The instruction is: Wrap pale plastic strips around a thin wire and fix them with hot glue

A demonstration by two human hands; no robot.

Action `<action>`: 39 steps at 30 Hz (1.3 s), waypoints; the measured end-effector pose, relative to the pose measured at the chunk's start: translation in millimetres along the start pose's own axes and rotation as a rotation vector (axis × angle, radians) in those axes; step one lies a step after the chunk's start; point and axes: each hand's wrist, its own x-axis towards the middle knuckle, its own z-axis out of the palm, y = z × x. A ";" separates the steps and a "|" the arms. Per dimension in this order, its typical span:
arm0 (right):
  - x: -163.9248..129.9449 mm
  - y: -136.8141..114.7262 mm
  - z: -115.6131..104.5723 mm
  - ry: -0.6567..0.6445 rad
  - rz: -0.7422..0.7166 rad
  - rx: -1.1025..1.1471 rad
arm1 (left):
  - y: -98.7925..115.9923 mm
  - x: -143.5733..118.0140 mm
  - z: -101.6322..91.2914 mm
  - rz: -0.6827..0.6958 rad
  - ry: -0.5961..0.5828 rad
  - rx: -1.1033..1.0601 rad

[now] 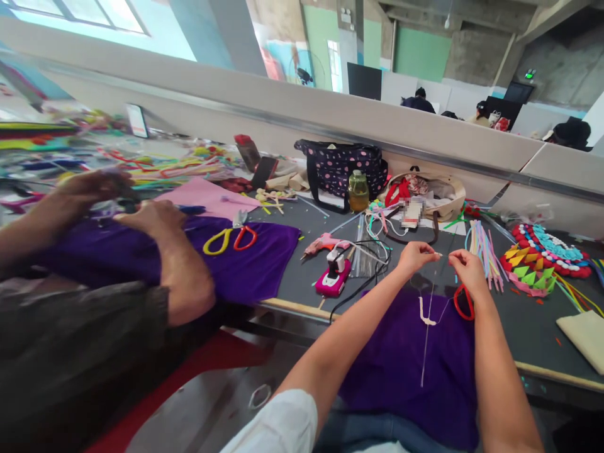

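Cluttered craft bench (306, 283); I see left hand (415, 257) and right hand (465, 267) both pinched on thin thread (427, 327) (needle unclear) over purple cloth (401, 365); threading step, next needs steady alignment.

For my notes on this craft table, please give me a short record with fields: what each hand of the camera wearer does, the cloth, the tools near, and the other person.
left hand: left hand pinches a thin white thread, fingers closed
right hand: right hand pinches the same thread close to the left; a red loop hangs under it
cloth: purple cloth lies below both hands, over the table edge
tools near: pink glue gun, pink device with black cable
co-worker: co-worker's hands work over a second purple cloth, beside scissors
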 end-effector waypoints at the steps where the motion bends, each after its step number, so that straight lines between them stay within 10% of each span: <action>1: 6.7 4.2 1.8 -0.001 -0.002 0.011 | -2.2 6.2 0.4 0.004 -0.002 0.004; 21: 33.3 46.4 28.8 0.004 0.117 -0.036 | -38.9 33.3 -11.0 0.007 -0.065 0.275; 31: 35.0 50.9 24.3 0.253 0.226 0.135 | -34.4 27.3 -11.0 -0.340 -0.118 -0.501; 39: 35.5 54.1 16.9 0.386 0.234 0.110 | -34.3 24.0 -9.7 -0.407 -0.181 -0.481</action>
